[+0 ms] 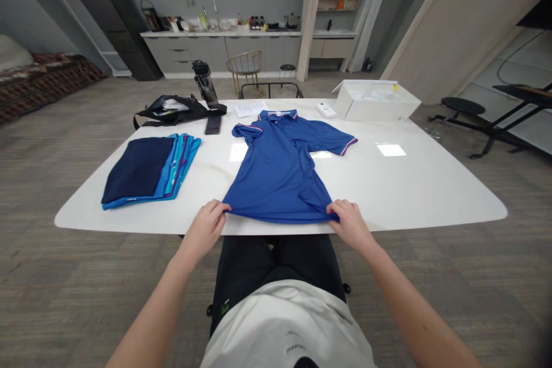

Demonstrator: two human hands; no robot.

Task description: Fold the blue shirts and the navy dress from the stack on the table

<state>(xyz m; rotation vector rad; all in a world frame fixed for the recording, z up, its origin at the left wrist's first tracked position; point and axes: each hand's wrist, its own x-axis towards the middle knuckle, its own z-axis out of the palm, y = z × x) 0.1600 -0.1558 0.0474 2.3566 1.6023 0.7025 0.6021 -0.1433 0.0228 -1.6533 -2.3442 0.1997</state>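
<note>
A blue polo shirt lies spread on the white table, its collar away from me and its hem near the front edge. The left sleeve is bunched inward, while the right one stretches out flat; both have red and white trim. My left hand pinches the hem's left corner. At the opposite corner, the fingers of my right hand are closed on the hem. The fabric between my hands is drawn fairly straight, with wrinkles toward the right side.
A stack of folded clothes sits on the left. Behind it are a black bag, a dark bottle and a blurred dark phone-like object. Paper, a small white device and a white box lie along the far side.
</note>
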